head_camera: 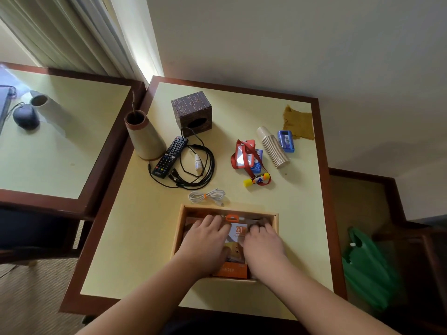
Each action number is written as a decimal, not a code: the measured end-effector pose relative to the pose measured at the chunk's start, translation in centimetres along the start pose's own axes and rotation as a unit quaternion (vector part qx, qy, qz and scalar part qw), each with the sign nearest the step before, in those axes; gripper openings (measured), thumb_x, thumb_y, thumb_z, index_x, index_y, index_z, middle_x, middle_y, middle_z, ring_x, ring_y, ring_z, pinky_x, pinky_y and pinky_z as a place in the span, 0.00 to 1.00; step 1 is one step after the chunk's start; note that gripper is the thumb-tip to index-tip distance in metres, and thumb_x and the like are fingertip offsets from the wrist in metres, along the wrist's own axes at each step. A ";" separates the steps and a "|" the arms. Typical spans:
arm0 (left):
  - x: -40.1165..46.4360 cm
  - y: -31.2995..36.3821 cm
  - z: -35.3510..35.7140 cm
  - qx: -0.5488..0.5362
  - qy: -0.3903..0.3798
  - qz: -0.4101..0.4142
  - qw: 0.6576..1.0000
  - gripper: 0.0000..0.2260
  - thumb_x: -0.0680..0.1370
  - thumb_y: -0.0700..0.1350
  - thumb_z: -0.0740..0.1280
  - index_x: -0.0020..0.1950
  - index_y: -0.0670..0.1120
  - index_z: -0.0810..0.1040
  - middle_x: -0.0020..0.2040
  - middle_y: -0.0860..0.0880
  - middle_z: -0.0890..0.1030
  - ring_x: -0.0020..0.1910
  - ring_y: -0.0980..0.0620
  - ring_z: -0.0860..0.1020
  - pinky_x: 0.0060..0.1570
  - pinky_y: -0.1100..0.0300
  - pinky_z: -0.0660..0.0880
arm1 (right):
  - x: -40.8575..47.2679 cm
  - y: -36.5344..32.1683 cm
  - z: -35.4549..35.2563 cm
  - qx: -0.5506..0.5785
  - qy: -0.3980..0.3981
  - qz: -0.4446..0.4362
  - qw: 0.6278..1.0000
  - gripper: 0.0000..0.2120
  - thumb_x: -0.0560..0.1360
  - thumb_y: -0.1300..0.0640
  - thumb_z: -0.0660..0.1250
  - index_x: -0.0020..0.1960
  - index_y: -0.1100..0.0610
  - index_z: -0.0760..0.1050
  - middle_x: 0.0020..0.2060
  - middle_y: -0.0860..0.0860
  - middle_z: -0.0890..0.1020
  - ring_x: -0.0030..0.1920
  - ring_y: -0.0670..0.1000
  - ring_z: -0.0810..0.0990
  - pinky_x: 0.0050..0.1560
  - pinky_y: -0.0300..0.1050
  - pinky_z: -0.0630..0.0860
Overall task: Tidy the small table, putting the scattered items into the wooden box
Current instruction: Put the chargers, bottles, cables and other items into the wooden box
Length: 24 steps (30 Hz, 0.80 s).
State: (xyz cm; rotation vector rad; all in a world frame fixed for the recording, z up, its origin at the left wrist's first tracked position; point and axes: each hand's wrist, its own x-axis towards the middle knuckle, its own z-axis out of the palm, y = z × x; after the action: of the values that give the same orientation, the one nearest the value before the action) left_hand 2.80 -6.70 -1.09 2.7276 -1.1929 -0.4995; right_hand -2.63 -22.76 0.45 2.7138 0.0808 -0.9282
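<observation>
Both hands, left (210,235) and right (262,239), flat and open, pressing orange-white packet (238,232) inside shallow wooden box (179,228) at table's near edge; risk: white coiled cable (206,196) outside gets missed

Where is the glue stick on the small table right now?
In the head view, the glue stick lies on the table's right half, just below the red lanyard badge and beyond the wooden box.
</observation>
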 end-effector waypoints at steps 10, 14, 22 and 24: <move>0.2 -0.4 -0.1 -0.004 -0.032 -0.034 0.999 0.29 0.81 0.62 0.62 0.80 0.55 0.62 0.77 0.53 0.67 0.75 0.49 0.64 0.73 0.50 0.66 | -0.4 1.3 -1.6 -0.035 -0.061 -0.081 0.994 0.26 0.78 0.49 0.72 0.73 0.55 0.74 0.69 0.57 0.76 0.68 0.58 0.73 0.71 0.55 0.65; -1.0 -1.0 -0.5 -0.049 0.004 -0.016 0.999 0.23 0.82 0.60 0.59 0.76 0.55 0.70 0.73 0.53 0.73 0.72 0.50 0.69 0.70 0.49 0.72 | -0.4 4.8 -5.9 0.186 -0.081 -0.096 0.974 0.12 0.78 0.50 0.71 0.59 0.55 0.82 0.52 0.52 0.83 0.52 0.54 0.82 0.55 0.52 0.82; -3.6 -2.9 -0.1 -0.090 0.181 -0.077 0.976 0.29 0.81 0.61 0.60 0.79 0.49 0.68 0.79 0.50 0.67 0.79 0.47 0.63 0.75 0.46 0.64 | 7.8 11.7 -6.3 0.248 0.095 0.048 0.963 0.20 0.81 0.53 0.68 0.71 0.42 0.74 0.59 0.48 0.80 0.53 0.52 0.80 0.50 0.52 0.84; -3.5 -2.8 0.4 -0.098 0.150 -0.108 0.978 0.35 0.81 0.65 0.58 0.84 0.51 0.56 0.84 0.51 0.56 0.83 0.51 0.51 0.80 0.49 0.53 | 9.3 11.7 -5.3 0.209 0.073 0.058 0.973 0.23 0.81 0.53 0.66 0.75 0.40 0.70 0.62 0.50 0.78 0.55 0.54 0.80 0.50 0.53 0.83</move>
State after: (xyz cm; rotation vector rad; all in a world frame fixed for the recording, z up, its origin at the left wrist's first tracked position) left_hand 2.33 -2.19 -1.28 2.6507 -0.7401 -0.2002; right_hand 9.50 -32.93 1.59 3.1285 -0.2735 -0.7837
